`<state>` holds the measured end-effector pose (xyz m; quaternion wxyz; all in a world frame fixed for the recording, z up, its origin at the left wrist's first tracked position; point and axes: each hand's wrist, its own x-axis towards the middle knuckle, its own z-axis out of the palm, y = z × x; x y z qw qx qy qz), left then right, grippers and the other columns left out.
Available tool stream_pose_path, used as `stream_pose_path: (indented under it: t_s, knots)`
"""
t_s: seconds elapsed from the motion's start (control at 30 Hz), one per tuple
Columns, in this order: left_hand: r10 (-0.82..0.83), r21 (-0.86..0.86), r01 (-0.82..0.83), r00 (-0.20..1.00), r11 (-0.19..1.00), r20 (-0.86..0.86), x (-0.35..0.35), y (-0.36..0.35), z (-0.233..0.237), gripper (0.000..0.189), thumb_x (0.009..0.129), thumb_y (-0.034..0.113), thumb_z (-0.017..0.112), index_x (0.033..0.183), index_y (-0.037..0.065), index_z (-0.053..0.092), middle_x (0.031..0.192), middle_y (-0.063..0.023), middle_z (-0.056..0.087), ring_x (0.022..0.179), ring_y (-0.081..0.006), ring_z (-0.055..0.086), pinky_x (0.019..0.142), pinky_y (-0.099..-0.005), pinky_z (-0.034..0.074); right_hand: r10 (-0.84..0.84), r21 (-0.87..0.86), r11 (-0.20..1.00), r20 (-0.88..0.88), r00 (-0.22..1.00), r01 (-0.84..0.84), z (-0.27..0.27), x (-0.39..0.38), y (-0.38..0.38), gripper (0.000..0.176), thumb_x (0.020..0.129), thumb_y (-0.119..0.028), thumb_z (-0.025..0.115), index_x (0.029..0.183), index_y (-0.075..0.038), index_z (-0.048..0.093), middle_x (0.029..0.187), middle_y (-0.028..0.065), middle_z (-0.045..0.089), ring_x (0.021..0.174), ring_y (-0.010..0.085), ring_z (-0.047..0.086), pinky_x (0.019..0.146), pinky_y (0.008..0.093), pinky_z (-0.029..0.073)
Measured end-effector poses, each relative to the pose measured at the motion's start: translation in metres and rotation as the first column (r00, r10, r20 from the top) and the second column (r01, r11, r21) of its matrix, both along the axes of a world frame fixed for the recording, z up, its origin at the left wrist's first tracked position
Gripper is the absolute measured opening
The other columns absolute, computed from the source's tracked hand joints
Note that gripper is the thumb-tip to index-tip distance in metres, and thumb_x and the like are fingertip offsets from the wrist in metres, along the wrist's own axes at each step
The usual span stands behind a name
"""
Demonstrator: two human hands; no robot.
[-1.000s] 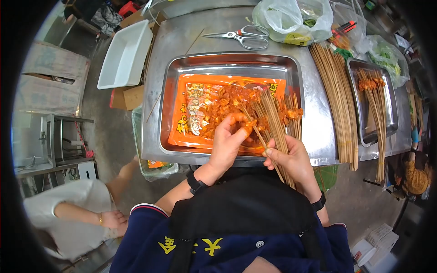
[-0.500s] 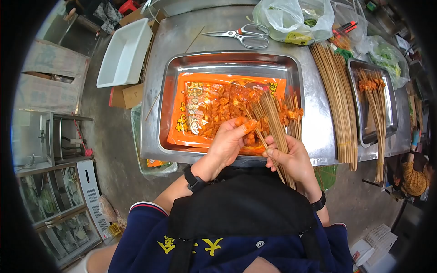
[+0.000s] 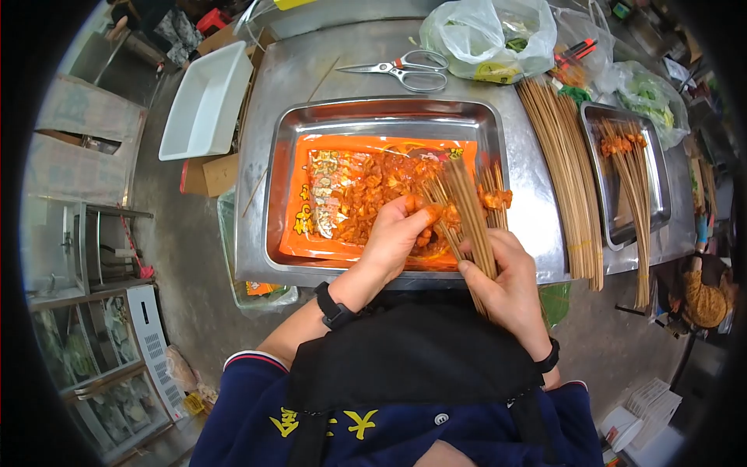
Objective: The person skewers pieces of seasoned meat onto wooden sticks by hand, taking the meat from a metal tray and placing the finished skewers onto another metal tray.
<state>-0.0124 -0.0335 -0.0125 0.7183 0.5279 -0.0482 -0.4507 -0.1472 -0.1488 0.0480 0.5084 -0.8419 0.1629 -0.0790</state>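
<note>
A metal tray (image 3: 389,109) holds an orange printed bag (image 3: 299,167) with red-sauced meat pieces (image 3: 373,187) on it. My left hand (image 3: 393,237) is over the tray's front part, its sauce-stained thumb and fingers pinched on a piece of meat beside the skewer tips. My right hand (image 3: 506,276) is wrapped round a bundle of wooden skewers (image 3: 471,210) that leans up over the tray. Several skewers with meat (image 3: 496,198) rest at the tray's right end, partly behind the bundle.
Scissors (image 3: 401,70) lie behind the tray. To the right are a long pile of bare skewers (image 3: 564,179) and a smaller tray (image 3: 661,210) with loaded skewers. Plastic bags (image 3: 498,39) stand at the back; a white bin (image 3: 206,101) is at the left. A person (image 3: 704,300) is at far right.
The view has shifted slightly, moving the table contents left and down. My right hand has turned a little around the skewer bundle, which stands more upright. My left hand stays pinched close to it.
</note>
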Motion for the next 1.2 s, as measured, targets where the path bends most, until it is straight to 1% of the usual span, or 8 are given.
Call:
stream_pose_path:
  t_s: [0.07,0.1,0.13,0.23,0.43,0.73,0.93,1.2]
  knots:
    - [-0.005,0.035,0.004,0.999,0.999,0.038,0.000,-0.007,0.001,0.010,0.082,0.013,0.055,0.082,0.002,0.055,0.064,0.0012,0.052,0.052,-0.0045,0.045,0.046,-0.0197,0.036,0.035,-0.150,0.988,0.036,0.999,-0.029,0.002,0.000,0.001,0.018,0.082,-0.008,0.054,0.097,0.002,0.056,0.086,0.0059,0.059,0.079,0.0130,0.058,0.067,0.0268,0.046]
    - [-0.014,0.073,0.009,0.997,0.997,0.073,0.000,-0.010,0.001,0.010,0.082,0.012,0.055,0.081,0.002,0.055,0.064,0.0007,0.053,0.052,-0.0047,0.046,0.046,-0.0202,0.036,0.015,0.323,0.946,-0.090,0.996,0.015,0.003,0.000,0.007,0.020,0.084,-0.009,0.052,0.101,0.002,0.055,0.088,0.0072,0.059,0.081,0.0136,0.058,0.069,0.0266,0.047]
    - [-0.011,0.071,0.006,0.997,0.997,0.073,-0.001,-0.014,0.004,0.010,0.082,0.012,0.055,0.081,0.002,0.055,0.064,0.0007,0.053,0.052,-0.0047,0.046,0.046,-0.0202,0.036,0.057,0.712,0.692,-0.211,0.976,0.114,0.003,0.000,0.010,0.022,0.086,-0.009,0.049,0.104,0.003,0.053,0.090,0.0086,0.059,0.083,0.0142,0.058,0.072,0.0265,0.047]
    - [0.027,-0.002,-0.027,0.988,1.000,0.153,0.000,-0.015,0.007,0.016,0.084,0.015,0.054,0.094,0.002,0.055,0.078,-0.0014,0.058,0.058,-0.0056,0.049,0.049,-0.0176,0.037,0.046,0.812,0.582,-0.071,0.996,0.031,-0.015,0.005,0.014,0.024,0.088,-0.010,0.045,0.108,0.004,0.050,0.093,0.0101,0.059,0.086,0.0152,0.058,0.077,0.0265,0.047]
    - [0.067,-0.078,-0.073,0.995,0.994,-0.071,0.016,0.022,0.016,0.016,0.087,0.013,0.049,0.097,0.002,0.056,0.081,-0.0036,0.060,0.065,-0.0060,0.051,0.055,-0.0180,0.040,0.038,0.737,0.673,-0.116,0.993,0.060,-0.023,0.008,0.012,0.024,0.088,-0.012,0.045,0.103,0.005,0.053,0.094,0.0098,0.059,0.088,0.0144,0.057,0.079,0.0258,0.046]
    - [0.009,-0.044,-0.010,0.999,0.999,-0.035,0.009,0.032,0.014,0.013,0.084,0.016,0.055,0.085,0.004,0.057,0.073,-0.0023,0.059,0.058,-0.0058,0.051,0.053,-0.0179,0.040,0.156,0.616,0.787,-0.142,0.978,-0.037,-0.028,0.013,0.016,0.024,0.086,-0.012,0.051,0.103,0.005,0.054,0.085,0.0083,0.060,0.079,0.0131,0.059,0.071,0.0235,0.049]
    - [0.076,-0.105,-0.094,0.983,0.990,-0.168,0.007,0.031,0.023,0.013,0.084,0.014,0.050,0.091,0.004,0.055,0.079,-0.0028,0.060,0.063,-0.0060,0.053,0.053,-0.0178,0.041,0.024,0.769,0.617,-0.231,0.973,0.167,-0.020,0.013,0.013,0.017,0.085,-0.007,0.053,0.098,0.003,0.053,0.081,0.0083,0.059,0.068,0.0127,0.060,0.060,0.0227,0.051]
    - [0.017,-0.064,-0.022,0.997,0.998,-0.077,0.011,0.035,0.010,0.017,0.084,0.013,0.054,0.099,0.004,0.054,0.091,-0.0047,0.060,0.084,-0.0120,0.057,0.068,-0.0253,0.047,0.019,0.711,0.680,-0.256,0.966,0.175,-0.021,0.012,0.013,0.011,0.083,-0.002,0.054,0.092,0.002,0.053,0.079,0.0054,0.057,0.068,0.0125,0.061,0.058,0.0219,0.051]
